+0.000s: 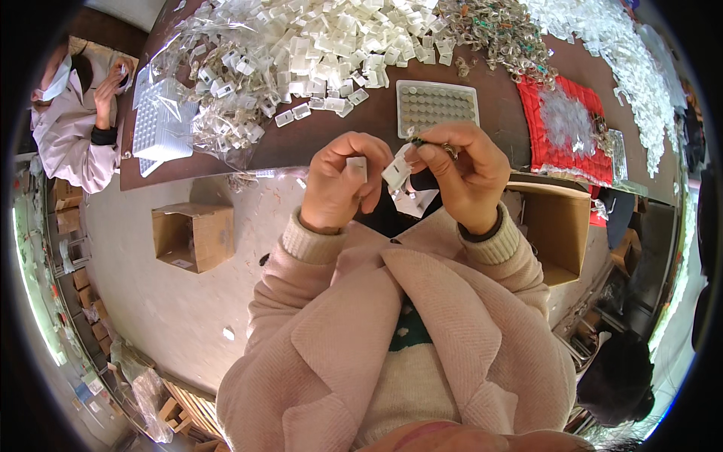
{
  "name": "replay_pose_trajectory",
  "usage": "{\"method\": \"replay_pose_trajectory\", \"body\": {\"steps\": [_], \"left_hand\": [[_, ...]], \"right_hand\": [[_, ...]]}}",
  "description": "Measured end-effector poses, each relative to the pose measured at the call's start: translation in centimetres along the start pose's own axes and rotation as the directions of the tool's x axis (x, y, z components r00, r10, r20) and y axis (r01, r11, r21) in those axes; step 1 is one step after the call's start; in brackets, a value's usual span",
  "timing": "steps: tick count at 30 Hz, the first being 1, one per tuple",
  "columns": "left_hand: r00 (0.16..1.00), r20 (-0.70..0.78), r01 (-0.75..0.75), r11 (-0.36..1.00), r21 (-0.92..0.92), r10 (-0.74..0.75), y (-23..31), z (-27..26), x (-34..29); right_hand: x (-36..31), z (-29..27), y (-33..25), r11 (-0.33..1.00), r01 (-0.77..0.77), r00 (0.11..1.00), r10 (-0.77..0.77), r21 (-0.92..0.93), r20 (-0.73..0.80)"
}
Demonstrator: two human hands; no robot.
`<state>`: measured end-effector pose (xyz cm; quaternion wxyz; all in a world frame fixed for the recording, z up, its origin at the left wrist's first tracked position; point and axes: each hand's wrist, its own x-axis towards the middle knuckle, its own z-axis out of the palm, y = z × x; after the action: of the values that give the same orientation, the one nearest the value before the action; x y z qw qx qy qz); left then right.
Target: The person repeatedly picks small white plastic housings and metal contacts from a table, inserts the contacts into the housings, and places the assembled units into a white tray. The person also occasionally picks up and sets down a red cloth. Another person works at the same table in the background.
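Observation:
My two hands are raised over the table's near edge. In my left hand (337, 184), the fingers are curled in around a small white plastic piece (358, 167) under the thumb. A white plastic housing (397, 169) with a dark slot sits between the hands, held at the fingertips of my right hand (471, 175). Its thumb and forefinger are pinched together, and a ring shows on one finger. A small dark bit shows at that pinch, too small to name. Whether the left fingers also touch the housing, I cannot tell.
Heaps of white plastic housings (331, 45) and small metal-looking parts (493, 38) cover the dark table (294, 143). A tray of round discs (438, 108) lies ahead, a red cloth (576, 143) to the right. Cardboard boxes (207, 235) stand below; a masked person (75, 128) sits left.

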<state>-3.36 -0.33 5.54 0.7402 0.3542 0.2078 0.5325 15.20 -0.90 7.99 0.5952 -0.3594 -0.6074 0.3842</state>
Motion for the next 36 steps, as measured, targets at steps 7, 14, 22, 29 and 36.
{"method": "replay_pose_trajectory", "body": {"steps": [7, 14, 22, 29, 36], "left_hand": [[0.958, -0.152, -0.162, 0.899, 0.408, 0.242, -1.4, 1.8, -1.2], [0.92, -0.264, -0.222, 0.94, 0.26, 0.29, -1.8, 1.6, -1.5], [0.905, -0.206, -0.299, 0.902, 0.311, 0.371, -2.4, 1.2, -1.5], [0.89, -0.212, -0.345, 0.9, 0.265, 0.404, -3.1, 0.9, -1.3], [0.874, -0.15, -0.397, 0.857, 0.329, 0.463, -3.3, 0.1, -1.3]], "right_hand": [[-0.3, 0.8, -0.4, 0.931, -0.203, 0.978, 0.206, 0.302, 0.022], [-0.3, 0.6, -0.6, 0.994, -0.024, 0.999, 0.027, -0.109, 0.023], [-0.6, 1.0, -0.8, 0.993, -0.048, 0.999, 0.048, -0.104, 0.004], [-0.9, 1.0, -0.7, 0.951, -0.265, 0.964, 0.26, 0.161, 0.05], [-0.9, 0.4, -0.7, 0.954, -0.249, 0.963, 0.225, 0.168, 0.15]]}}
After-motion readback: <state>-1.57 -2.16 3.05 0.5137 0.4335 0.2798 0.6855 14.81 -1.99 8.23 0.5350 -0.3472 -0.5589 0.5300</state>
